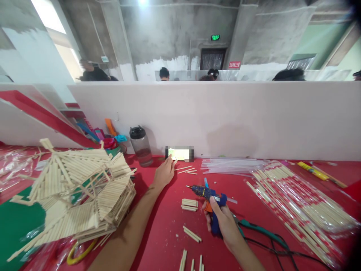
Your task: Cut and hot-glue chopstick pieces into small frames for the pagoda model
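My right hand point(221, 218) is wrapped round the handle of a blue glue gun point(207, 194), its nozzle pointing left. My left hand point(165, 171) reaches to a phone point(180, 154) propped against the white board, a fingertip at its lit screen; a thin stick shows beside the fingers, and whether they grip it I cannot tell. Left of my forearm stands a model of wooden sticks point(81, 192) with sloping roofs. A small stack of short sticks point(189, 204) lies just left of the glue gun, and a few loose sticks point(192, 233) lie nearer to me.
A dark-lidded bottle point(141, 148) stands left of the phone. Clear glue sticks point(228, 165) and bagged wooden sticks point(299, 203) lie at the right, near green-handled pliers point(262, 229) and a black cable. Behind runs a white board point(225, 116); people's heads show beyond it.
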Available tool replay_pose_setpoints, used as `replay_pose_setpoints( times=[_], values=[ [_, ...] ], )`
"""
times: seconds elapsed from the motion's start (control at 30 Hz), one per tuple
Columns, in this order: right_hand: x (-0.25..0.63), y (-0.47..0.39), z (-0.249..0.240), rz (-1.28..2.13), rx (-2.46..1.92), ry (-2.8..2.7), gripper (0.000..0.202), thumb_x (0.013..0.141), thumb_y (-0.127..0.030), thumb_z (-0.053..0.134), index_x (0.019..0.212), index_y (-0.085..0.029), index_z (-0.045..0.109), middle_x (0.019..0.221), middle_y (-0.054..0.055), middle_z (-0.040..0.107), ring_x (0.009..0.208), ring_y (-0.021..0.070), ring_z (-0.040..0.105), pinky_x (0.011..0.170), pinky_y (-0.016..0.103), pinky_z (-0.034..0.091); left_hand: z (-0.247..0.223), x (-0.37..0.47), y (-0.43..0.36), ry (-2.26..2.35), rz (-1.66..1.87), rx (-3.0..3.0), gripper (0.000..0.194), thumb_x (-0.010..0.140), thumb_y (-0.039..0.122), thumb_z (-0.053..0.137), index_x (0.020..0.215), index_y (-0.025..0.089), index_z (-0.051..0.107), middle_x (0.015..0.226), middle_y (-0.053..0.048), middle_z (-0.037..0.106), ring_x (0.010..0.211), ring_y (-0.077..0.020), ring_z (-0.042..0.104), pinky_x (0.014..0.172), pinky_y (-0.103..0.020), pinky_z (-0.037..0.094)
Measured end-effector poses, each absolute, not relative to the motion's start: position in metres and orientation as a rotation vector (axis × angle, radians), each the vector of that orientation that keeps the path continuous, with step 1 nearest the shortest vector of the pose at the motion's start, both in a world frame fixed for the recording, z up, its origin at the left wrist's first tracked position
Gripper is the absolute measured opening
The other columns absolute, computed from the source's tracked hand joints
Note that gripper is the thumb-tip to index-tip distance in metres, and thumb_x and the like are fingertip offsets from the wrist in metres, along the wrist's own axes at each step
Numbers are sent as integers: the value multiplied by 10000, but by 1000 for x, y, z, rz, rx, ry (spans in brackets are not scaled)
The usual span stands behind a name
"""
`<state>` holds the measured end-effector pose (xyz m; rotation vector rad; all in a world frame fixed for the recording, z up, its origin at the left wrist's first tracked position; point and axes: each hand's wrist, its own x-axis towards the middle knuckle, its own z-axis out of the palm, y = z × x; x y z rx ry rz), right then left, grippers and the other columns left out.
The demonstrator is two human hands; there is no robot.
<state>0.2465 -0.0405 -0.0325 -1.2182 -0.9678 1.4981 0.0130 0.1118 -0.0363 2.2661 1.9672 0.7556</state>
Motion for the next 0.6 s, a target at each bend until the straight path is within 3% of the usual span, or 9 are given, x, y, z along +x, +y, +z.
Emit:
replay_pose_setpoints(
  times=[0.3,0.47,0.6],
  values=[
    [247,-40,-36,1484,-1232,-965,606,765,-766,578,758,-159,579,515,-20,537,384,98,491,377,199,369,-37,10,111,1933,873,2193,244,1018,340,374,1125,234,566,1462,-73,521,1120,-226,638,866,-324,506],
    [252,-42,-36,1332,-1246,-1065,393,729,-525,741,746,-172,570,507,-30,542,453,110,493,476,224,403,-35,5,109,1825,1191,2028,303,1003,358,403,1222,205,545,1274,-91,636,981,-192,655,863,-308,504],
    [263,-37,-25,1239,-1355,-1225,278,742,-431,688,686,-181,578,479,-18,545,464,135,484,480,247,380,-27,3,92,1715,1384,1899,261,965,324,443,1136,179,577,1219,-96,633,839,-150,629,786,-270,515]
  ],
)
